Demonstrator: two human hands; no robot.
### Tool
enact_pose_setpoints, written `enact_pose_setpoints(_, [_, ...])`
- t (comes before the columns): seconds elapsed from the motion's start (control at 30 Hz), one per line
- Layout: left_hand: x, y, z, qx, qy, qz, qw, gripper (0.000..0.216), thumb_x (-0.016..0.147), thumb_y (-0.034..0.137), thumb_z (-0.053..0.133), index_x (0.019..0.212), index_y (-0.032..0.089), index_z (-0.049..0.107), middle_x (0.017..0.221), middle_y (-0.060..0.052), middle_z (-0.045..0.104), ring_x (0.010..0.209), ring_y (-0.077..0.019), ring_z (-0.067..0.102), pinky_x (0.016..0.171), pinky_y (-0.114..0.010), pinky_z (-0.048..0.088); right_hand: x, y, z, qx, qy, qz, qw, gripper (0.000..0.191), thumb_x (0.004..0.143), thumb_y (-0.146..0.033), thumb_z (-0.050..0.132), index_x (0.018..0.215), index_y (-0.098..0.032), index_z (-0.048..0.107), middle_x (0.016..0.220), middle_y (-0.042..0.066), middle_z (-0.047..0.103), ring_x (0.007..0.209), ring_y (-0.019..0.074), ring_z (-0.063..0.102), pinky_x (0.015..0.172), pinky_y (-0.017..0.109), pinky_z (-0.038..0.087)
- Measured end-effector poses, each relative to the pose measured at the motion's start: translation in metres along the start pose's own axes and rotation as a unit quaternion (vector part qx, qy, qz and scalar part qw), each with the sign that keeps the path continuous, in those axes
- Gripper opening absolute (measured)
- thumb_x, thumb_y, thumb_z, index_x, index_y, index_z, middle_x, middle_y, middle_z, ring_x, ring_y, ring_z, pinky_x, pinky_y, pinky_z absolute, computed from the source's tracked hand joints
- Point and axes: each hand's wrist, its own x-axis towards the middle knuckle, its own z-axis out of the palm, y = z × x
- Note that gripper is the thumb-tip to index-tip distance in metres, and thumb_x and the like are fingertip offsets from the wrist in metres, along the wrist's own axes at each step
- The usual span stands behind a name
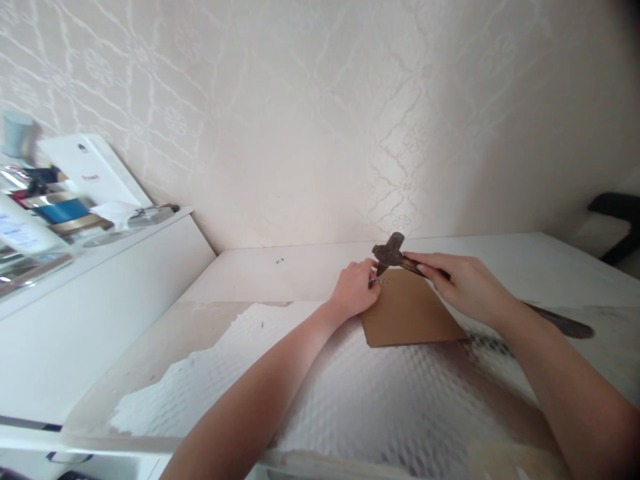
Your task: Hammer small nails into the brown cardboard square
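Note:
My right hand [465, 283] is closed around the wooden handle of a hammer [389, 252]. The dark, rusty-looking head hangs just above the far left corner of a brown board [410, 310]. The handle's end reaches out to the right beyond my wrist. At that same corner my left hand [356, 288] pinches a small nail-like metal piece [376, 281] between thumb and fingers; its exact shape is too small to make out. The board lies flat on the silvery, quilted-looking sheet, its left edge by my left fingers.
Several tiny metal bits [280, 261] lie on the white surface near the wall; another bit [263, 325] is on the textured sheet [220, 353]. To the left rises a white cabinet [125, 280] crowded with bottles and a white box [95, 170]. A black object [620, 207] juts in from the right.

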Motion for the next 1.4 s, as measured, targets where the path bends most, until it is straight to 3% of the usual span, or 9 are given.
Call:
enact_pose_setpoints(0.27, [0.0000,0.0004,-0.0004,0.014,-0.002,-0.005,1.000,0.020,0.074,0.015,0.046,0.093,0.019,0.049,0.083,-0.004,0.063,0.084,-0.0208,0.055,0.076,-0.033,0.044,0.0010,0.0024,0.0023,0.001,-0.021,0.000,1.000,0.040,0.089,-0.026,0.038,0.124,-0.026,0.057,0.107,0.004,0.068,0.093,0.0235,0.065,0.081,0.037,0.050])
enact_pose_setpoints(1.4, [0.0001,0.0018,-0.0014,0.039,-0.009,-0.006,0.999,0.018,0.075,0.016,0.045,0.092,0.019,0.049,0.084,-0.004,0.063,0.085,-0.0213,0.055,0.076,-0.033,0.044,0.0007,-0.0060,0.0007,0.037,0.002,0.031,0.999,0.037,0.089,-0.025,0.040,0.118,-0.020,0.062,0.110,0.004,0.068,0.095,0.0218,0.064,0.083,0.034,0.049])
